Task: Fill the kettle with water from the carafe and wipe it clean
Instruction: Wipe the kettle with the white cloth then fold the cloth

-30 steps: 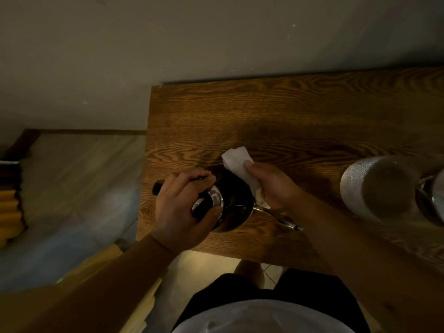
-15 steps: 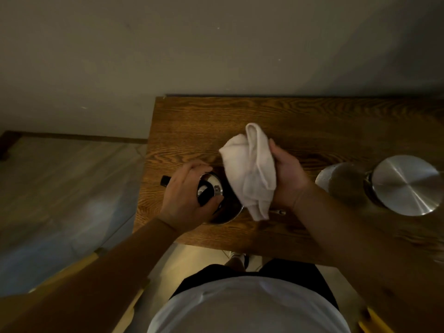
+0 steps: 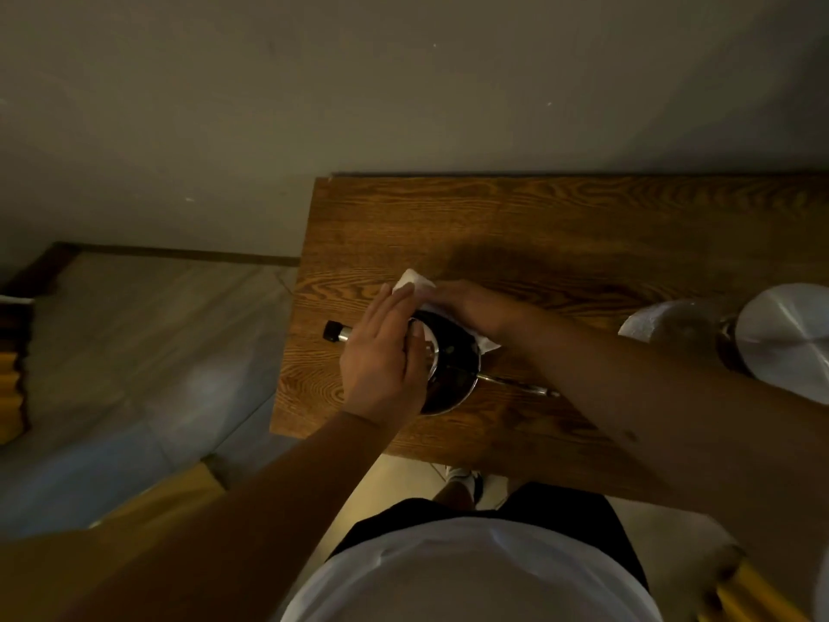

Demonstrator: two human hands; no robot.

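Dim light falls on a plain wall and a dark-grained wooden table (image 3: 583,226) pushed against it, with a person standing at its near edge. Close to the table's left end sits the kettle (image 3: 453,365), a dark, round metal pot whose long handle with a black tip (image 3: 334,330) points left and whose thin spout (image 3: 516,384) reaches right. The left hand (image 3: 381,356) lies flat over the kettle's top on the handle side, fingers straight and together, steadying it rather than gripping. The right hand (image 3: 466,305) presses a white cloth (image 3: 412,280) against the kettle's far side; its fingers appear to lie over the cloth, though whether they curl round it is hard to tell in this light. At the right edge stand a pale, frosty-looking carafe (image 3: 659,321) and a round metal lid or vessel (image 3: 789,334), well apart from the kettle. Judging by the carafe set aside and the cloth on the kettle, filling seems finished and wiping is under way; what is left is probably the rest of the body, the spout and the handle.
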